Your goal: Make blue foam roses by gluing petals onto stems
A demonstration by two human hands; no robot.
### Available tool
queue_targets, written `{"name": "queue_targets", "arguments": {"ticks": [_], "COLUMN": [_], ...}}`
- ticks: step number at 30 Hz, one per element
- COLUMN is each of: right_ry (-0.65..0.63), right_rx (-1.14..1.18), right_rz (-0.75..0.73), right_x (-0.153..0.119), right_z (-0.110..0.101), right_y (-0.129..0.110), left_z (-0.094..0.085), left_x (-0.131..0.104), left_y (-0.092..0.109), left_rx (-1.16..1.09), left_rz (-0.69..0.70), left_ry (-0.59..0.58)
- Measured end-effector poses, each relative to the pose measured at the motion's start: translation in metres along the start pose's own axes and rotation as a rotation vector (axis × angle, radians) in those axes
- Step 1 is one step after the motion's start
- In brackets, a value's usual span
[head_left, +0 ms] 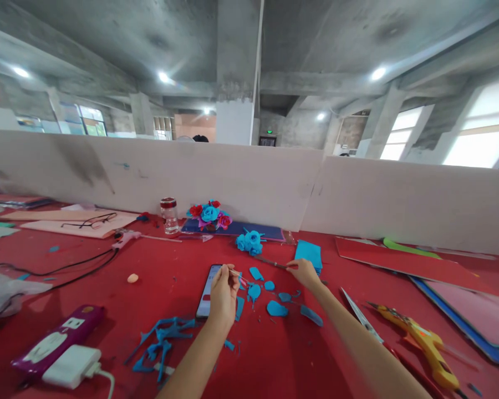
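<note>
My left hand point(223, 291) is closed in a pinch around a thin pale stick point(238, 275), just right of a phone point(203, 299) lying on the table. To the right, the fingers of my right hand point(305, 272) meet at the end of a thin brown stem point(271, 262). This stem leads up to a bunch of blue paper flowers point(250, 241). Between and below my hands lie several cut blue paper petals point(277, 308). A stack of blue paper squares point(309, 255) sits just behind my right hand.
Scissors point(360, 313) and a yellow glue gun point(419, 335) lie at right, near coloured sheets point(469, 310). Blue scraps point(164, 341), a purple power strip point(60, 341) and a pink glue gun point(127, 239) are at left. A flower arrangement point(210, 214) and glass jar point(170, 216) stand by the partition.
</note>
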State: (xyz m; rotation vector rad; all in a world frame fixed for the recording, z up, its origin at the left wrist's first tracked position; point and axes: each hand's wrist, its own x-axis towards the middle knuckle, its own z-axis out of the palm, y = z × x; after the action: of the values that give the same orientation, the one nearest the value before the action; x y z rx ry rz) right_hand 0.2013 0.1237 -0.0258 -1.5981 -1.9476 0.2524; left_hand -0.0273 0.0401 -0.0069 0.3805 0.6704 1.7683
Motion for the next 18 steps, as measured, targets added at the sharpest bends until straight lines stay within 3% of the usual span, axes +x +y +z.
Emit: {"name": "queue_targets", "arguments": {"ticks": [4,6,7,9,11,14,18], "right_ry": [-0.184,-0.380,-0.541,-0.691,-0.690,-0.556,-0.489], "right_rx": [0.185,0.344,0.538,0.831,1.016,1.180,1.233], "right_rz": [-0.001,-0.028,-0.028,0.034,0.142,0.260,0.273], "right_x": [-0.030,-0.056,-0.068,-0.088,-0.099,-0.102,-0.103], "right_z": [-0.011,-0.018,-0.021,-0.025,-0.027,-0.025,-0.020], "right_y": [-0.026,-0.038,-0.043,-0.050,-0.054,-0.060,-0.068], "left_z": [-0.002,-0.001,-0.001,-0.001,-0.001,0.000,0.007], "left_x": [-0.001,-0.003,-0.003,-0.005,-0.006,-0.010,-0.023], "left_y": [-0.004,-0.005,-0.005,-0.006,-0.007,-0.008,-0.008], "left_rx": [0.091,0.147,0.177,0.234,0.274,0.328,0.544], "left_rz": [0.057,0.095,0.112,0.138,0.144,0.078,-0.096], "left_ry": [-0.053,-0.085,-0.099,-0.125,-0.154,-0.229,-0.428]}}
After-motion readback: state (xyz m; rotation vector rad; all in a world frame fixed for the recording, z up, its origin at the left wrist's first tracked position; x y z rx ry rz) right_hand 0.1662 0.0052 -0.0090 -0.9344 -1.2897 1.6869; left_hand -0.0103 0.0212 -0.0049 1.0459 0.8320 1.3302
